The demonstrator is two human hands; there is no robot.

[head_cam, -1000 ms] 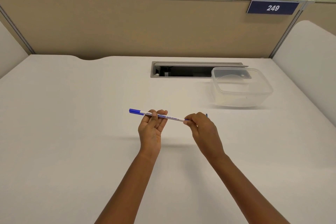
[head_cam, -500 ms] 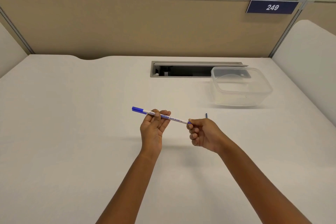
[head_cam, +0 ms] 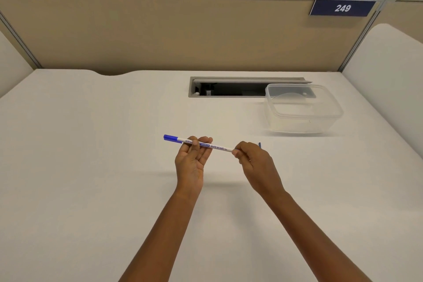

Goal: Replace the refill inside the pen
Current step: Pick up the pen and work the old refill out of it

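pen [head_cam: 207, 145] held level above counter [head_cam: 91, 167] | left hand [head_cam: 191, 162] pinches barrel | right hand [head_cam: 256, 162] grips its end (blue sliver behind) | advice: steady barrel, twist end, pull straight

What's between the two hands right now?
In the head view, only the pen's white printed barrel spans the gap between the left hand and the right hand; bare desk lies beneath.
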